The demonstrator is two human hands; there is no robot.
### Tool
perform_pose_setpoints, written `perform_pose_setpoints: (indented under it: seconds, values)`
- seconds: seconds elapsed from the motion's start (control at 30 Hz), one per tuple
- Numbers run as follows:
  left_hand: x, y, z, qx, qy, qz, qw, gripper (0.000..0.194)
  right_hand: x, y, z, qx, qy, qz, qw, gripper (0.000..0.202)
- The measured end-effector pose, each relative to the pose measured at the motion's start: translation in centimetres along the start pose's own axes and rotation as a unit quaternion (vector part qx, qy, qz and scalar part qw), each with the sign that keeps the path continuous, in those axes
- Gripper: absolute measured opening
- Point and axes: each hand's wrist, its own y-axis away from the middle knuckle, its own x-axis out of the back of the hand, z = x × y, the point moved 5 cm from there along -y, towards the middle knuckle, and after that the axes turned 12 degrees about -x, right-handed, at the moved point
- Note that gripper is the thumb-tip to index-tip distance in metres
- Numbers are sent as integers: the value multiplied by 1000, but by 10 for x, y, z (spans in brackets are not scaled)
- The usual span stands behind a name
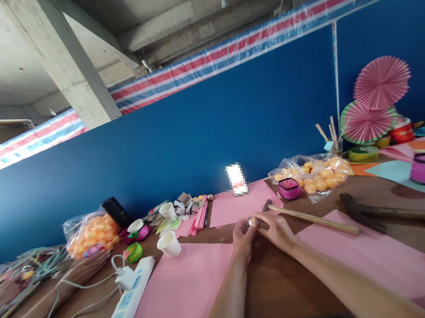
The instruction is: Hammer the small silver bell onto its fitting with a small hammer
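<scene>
My left hand is closed, its fingertips pinching a small shiny object whose kind is too small to tell. Beside it, my right hand is closed too, with its fingertips at the same small object and something dark partly hidden under the fingers. Both hands are above the brown table, between sheets of pink paper. Just behind my right hand lies a hammer with a wooden handle. A white paper cup stands to the left.
A white power strip with cables is at front left. Another person's hands rest at the far left near a bag of orange balls. A second bag, a larger hammer and pink paper fans are at right.
</scene>
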Motion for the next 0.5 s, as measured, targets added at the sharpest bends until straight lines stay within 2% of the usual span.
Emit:
perform_pose_setpoints:
  seconds: [0.23,0.5]
  values:
    - [-4,-2,-2,-7,65,-30,997,34,-2,1,3,16,11,-15,1000,43]
    - [-7,0,2,7,62,-33,997,39,-2,1,2,6,-11,-16,1000,33]
